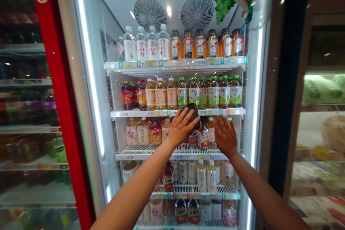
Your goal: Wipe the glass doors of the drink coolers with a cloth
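My left hand (182, 127) reaches up at the middle of a lit drinks fridge, its fingers over a dark, rounded object (192, 114) that I cannot identify. The object lies in front of the edge of the second shelf (134, 114). To the right, my right hand (225, 136) has its fingers spread and holds nothing, in front of the bottles on the third shelf. Between the hands stands a dark bottle with a label (203, 138). Green-capped tea bottles (212, 91) stand just above both hands.
Clear bottles (141, 45) and amber bottles (199, 46) line the top shelf. Lower shelves hold more bottles (211, 176). A red frame (63, 90) and blurred shelves are at the left. Produce shelves (323, 113) show at the right.
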`<state>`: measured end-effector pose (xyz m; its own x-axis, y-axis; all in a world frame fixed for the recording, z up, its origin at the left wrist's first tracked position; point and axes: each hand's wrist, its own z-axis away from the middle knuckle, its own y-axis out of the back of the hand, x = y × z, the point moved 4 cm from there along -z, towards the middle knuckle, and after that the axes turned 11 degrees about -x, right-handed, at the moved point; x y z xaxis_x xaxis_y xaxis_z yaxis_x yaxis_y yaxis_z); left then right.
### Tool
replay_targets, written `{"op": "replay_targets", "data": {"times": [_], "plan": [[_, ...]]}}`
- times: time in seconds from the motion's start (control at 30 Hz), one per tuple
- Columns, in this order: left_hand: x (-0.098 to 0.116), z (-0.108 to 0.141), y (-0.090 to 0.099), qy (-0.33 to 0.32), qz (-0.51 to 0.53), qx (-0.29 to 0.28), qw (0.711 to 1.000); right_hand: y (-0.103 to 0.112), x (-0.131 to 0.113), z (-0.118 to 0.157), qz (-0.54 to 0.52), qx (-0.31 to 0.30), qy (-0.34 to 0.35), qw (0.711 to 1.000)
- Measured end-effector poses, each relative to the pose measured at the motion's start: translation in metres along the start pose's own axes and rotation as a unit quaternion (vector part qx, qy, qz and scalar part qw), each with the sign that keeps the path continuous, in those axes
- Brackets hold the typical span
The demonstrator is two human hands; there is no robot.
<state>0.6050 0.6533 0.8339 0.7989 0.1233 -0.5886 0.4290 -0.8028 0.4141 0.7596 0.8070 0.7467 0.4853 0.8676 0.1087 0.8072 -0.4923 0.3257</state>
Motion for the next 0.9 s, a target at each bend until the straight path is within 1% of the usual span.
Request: {"op": "replay_targets", "data": {"times": [0.07,0.1,0.13,0.17,0.2,0.23,0.3,0.33,0.37,0.4,0.43,0.47,0.5,0.53,0.57,0.6,0.63,0.67,0.7,0.73,0.8,0.83,0.87,0.9], "plan": [[-0.026,-0.003,0.012,0.102,0.007,0.022,0.994,0.0,0.0,0.0,0.012,0.002,0.002,1.0],[-0.034,0.002,0.016,0.161,0.011,0.037,0.986,-0.001,-0.001,0.0,0.016,0.003,0.002,1.0],[-0.037,0.012,0.017,0.209,0.014,0.05,0.976,-0.001,-0.001,0.0,0.019,0.005,0.003,1.0],[-0.033,0.023,0.015,0.234,0.017,0.058,0.97,-0.001,-0.001,0.0,0.022,0.008,0.005,1.0],[-0.024,0.033,0.01,0.23,0.019,0.059,0.971,-0.001,-0.001,-0.001,0.025,0.01,0.008,1.0],[-0.01,0.041,0.004,0.196,0.022,0.055,0.979,-0.002,-0.001,-0.001,0.029,0.012,0.01,0.999],[0.02,0.044,-0.01,0.073,0.019,0.043,0.996,-0.002,-0.001,0.0,0.038,0.013,0.012,0.999],[0.031,0.04,-0.014,0.008,0.015,0.04,0.999,-0.002,0.0,0.0,0.042,0.012,0.012,0.999],[0.036,0.031,-0.016,-0.044,0.011,0.038,0.998,-0.002,0.0,0.0,0.045,0.012,0.013,0.999],[0.034,0.019,-0.016,-0.073,0.009,0.038,0.997,-0.002,0.001,0.0,0.048,0.012,0.013,0.999],[0.026,0.006,-0.013,-0.08,0.01,0.037,0.996,-0.002,0.001,0.0,0.049,0.012,0.014,0.999],[0.013,-0.007,-0.008,-0.059,0.015,0.035,0.998,-0.002,0.001,0.001,0.05,0.013,0.015,0.999],[-0.002,-0.016,-0.002,-0.018,0.022,0.034,0.999,-0.001,0.001,0.001,0.05,0.012,0.015,0.999],[-0.017,-0.021,0.003,0.034,0.03,0.033,0.998,-0.001,0.001,0.001,0.049,0.011,0.014,0.999],[-0.03,-0.02,0.008,0.088,0.036,0.035,0.995,-0.001,0.001,0.001,0.048,0.009,0.013,0.999],[-0.038,-0.013,0.012,0.138,0.04,0.039,0.989,-0.001,0.001,0.001,0.046,0.007,0.012,0.999],[-0.04,-0.001,0.013,0.177,0.041,0.043,0.982,-0.001,0.001,0.001,0.041,0.004,0.01,0.999],[-0.037,0.014,0.011,0.199,0.041,0.047,0.978,0.0,0.001,0.001,0.034,0.002,0.008,0.999],[-0.03,0.029,0.008,0.199,0.038,0.049,0.978,0.002,0.001,0.0,0.026,0.001,0.005,1.0],[-0.019,0.043,0.004,0.171,0.037,0.049,0.983,0.005,0.001,0.0,0.015,0.0,0.002,1.0],[0.002,0.059,-0.003,0.049,0.032,0.039,0.998,0.012,-0.001,-0.002,-0.006,-0.006,-0.004,1.0],[0.007,0.061,-0.005,-0.01,0.031,0.029,0.999,0.015,-0.002,-0.003,-0.015,-0.012,-0.008,1.0],[0.006,0.06,-0.005,-0.053,0.032,0.017,0.998,0.019,-0.004,-0.004,-0.021,-0.019,-0.012,1.0],[-0.002,0.056,-0.002,-0.07,0.035,0.003,0.997,0.023,-0.007,-0.005,-0.028,-0.025,-0.015,0.999]]}}
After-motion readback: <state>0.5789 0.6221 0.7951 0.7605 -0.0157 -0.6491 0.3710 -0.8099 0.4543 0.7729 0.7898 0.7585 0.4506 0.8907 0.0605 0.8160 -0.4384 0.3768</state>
